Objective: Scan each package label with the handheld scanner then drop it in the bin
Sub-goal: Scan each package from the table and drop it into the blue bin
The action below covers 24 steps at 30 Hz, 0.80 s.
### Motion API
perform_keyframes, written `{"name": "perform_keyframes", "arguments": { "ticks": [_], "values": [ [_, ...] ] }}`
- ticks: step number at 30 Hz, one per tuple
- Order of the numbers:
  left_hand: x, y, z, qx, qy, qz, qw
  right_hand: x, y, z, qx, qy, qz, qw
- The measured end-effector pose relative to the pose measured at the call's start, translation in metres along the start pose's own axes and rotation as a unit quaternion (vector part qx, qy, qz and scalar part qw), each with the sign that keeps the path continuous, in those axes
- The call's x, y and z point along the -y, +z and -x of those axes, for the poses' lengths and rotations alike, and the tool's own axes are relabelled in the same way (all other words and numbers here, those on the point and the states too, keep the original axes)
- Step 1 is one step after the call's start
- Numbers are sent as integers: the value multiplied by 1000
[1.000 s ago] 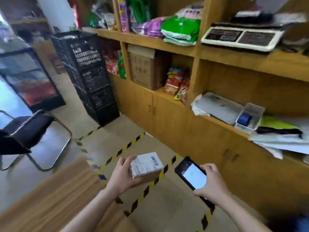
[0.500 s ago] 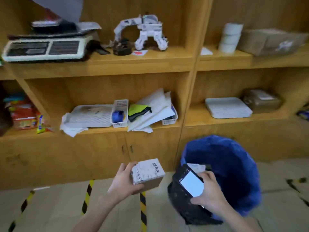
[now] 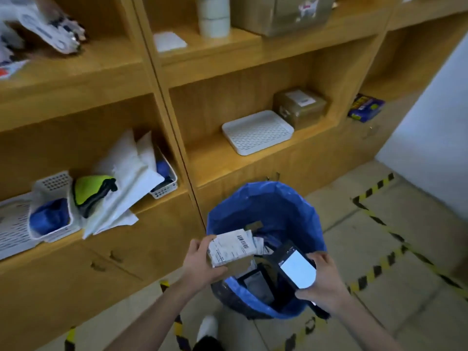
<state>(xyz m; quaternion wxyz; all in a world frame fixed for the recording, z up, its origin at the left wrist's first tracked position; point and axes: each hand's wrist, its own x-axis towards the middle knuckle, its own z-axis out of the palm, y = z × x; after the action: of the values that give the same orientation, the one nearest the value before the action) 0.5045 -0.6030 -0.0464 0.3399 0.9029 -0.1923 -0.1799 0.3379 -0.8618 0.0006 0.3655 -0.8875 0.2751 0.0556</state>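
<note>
The left hand pinches the package between curled fingers, label up, above the left rim of the bin, seemingly poised for the drop. The right hand wraps its fingers round the scanner, screen upward, over the near-right rim.
</note>
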Motion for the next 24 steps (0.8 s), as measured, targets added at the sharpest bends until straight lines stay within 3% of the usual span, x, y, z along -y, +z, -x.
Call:
{"name": "perform_keyframes", "arguments": {
  "ticks": [6,13,20,24],
  "values": [
    [-1,43,-107,76,26,-21,997,-23,25,-43,-43,135,-43,989],
    [28,113,-227,159,32,-53,985,-45,83,-118,-89,280,-92,951],
    [103,198,-303,189,-17,-111,976,-90,178,-189,-96,319,-142,932],
    [145,227,-334,160,-40,-135,977,-109,230,-219,-75,332,-150,928]
  ]
}}
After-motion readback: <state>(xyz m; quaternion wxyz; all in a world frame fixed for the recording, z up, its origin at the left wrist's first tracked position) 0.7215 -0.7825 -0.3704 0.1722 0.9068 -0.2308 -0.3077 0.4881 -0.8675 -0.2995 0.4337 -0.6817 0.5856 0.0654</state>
